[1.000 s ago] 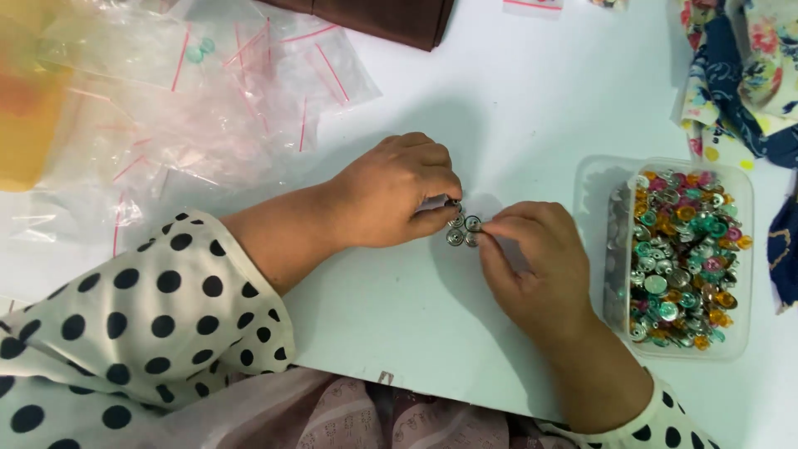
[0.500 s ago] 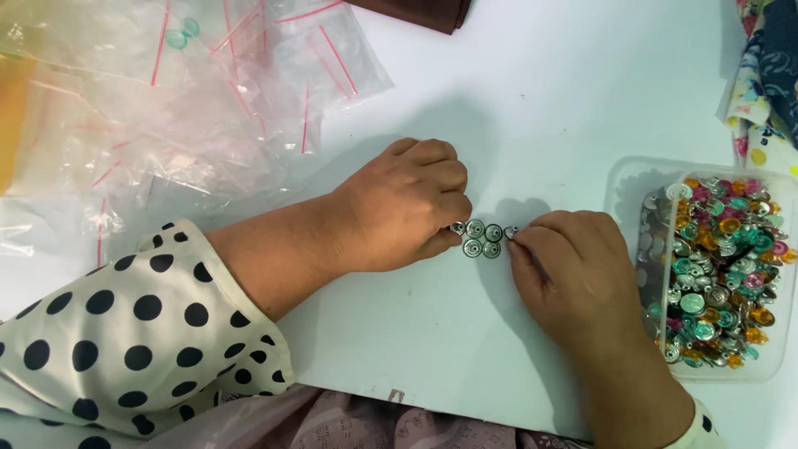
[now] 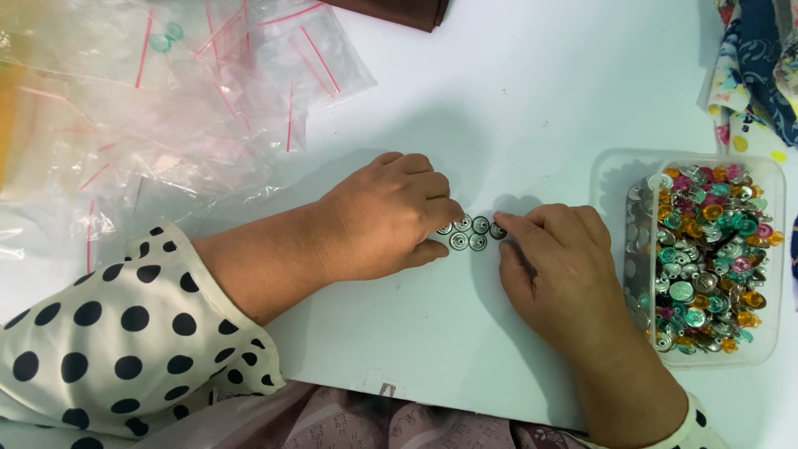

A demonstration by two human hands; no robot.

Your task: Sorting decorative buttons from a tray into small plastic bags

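Note:
Several small round silver snap buttons (image 3: 471,233) lie in a tight cluster on the white table (image 3: 515,100). My left hand (image 3: 386,218) rests palm down to their left, its fingertips touching the leftmost buttons. From the right, my right hand (image 3: 561,270) reaches in with its forefinger tip on the rightmost button. Both hands press on the buttons rather than holding them up. A clear plastic tub (image 3: 769,274) full of silver, teal, orange and pink buttons stands just right of my right hand.
A heap of clear zip bags with red seal strips (image 3: 174,91) covers the table's left part. Brown cloth (image 3: 399,10) lies at the top edge, patterned fabric (image 3: 752,58) at the top right. My polka-dot sleeve (image 3: 116,333) fills the lower left.
The buttons were held pinched between both hands a second ago; now they lie flat on the table in a cluster, and my hands have moved slightly apart.

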